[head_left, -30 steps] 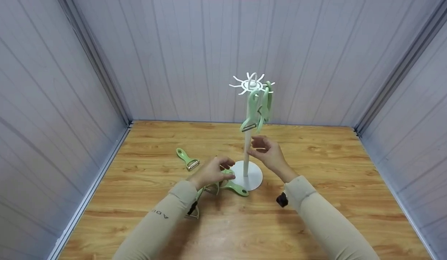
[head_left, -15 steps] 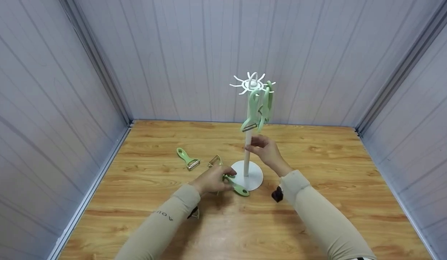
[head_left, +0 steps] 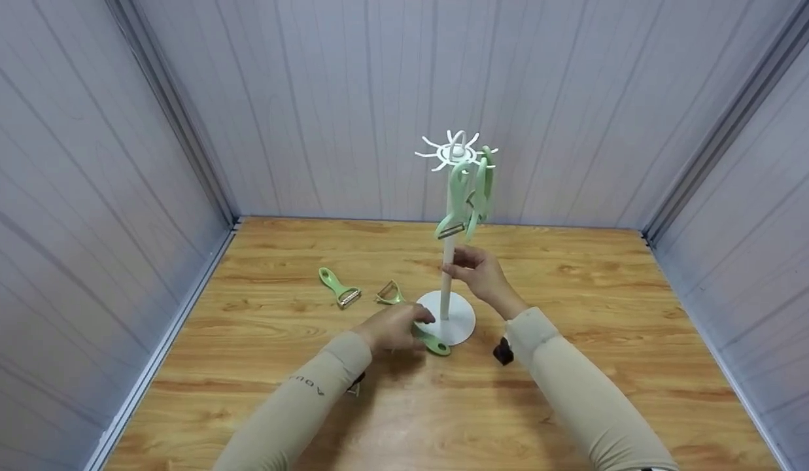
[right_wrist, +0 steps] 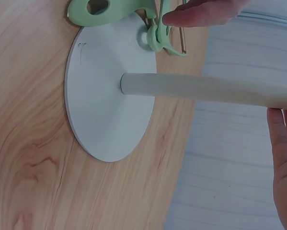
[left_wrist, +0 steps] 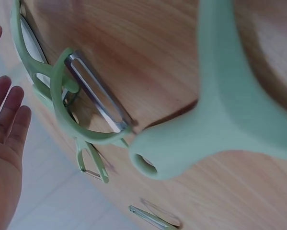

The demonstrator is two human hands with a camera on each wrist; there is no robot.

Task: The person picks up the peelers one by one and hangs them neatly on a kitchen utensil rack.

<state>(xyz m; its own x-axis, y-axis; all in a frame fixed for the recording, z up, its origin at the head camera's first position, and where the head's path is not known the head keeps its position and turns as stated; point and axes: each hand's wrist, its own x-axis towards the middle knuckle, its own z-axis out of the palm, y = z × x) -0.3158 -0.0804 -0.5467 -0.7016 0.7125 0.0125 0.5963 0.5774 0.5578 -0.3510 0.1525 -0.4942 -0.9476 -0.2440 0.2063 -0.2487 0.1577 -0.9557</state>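
Note:
My left hand (head_left: 392,327) is low over a group of green peelers, fingers extended. In the left wrist view its fingers (left_wrist: 11,105) are apart from the nearest peelers. One peeler's green handle (head_left: 435,343) sticks out past the hand, overlapping the stand's round white base (right_wrist: 105,110); the peeler's head is hidden. Behind the hand, another peeler (head_left: 391,293) shows its blade end. My right hand (head_left: 486,281) holds the white pole (right_wrist: 196,88) of the upright stand between thumb and fingers. Several green peelers (head_left: 455,203) hang from the hooks on the stand's top (head_left: 456,154).
A lone peeler (head_left: 339,288) lies on the wooden table (head_left: 280,327) to the left. Close to the left wrist camera lies a further peeler (left_wrist: 215,115), mostly under my forearm in the head view. Pale panel walls (head_left: 339,118) enclose the table at the back and sides.
My left hand has come down and slightly right over the peelers, exposing one peeler's blade end behind it. My right hand has closed onto the pole. The hanging peelers stay put.

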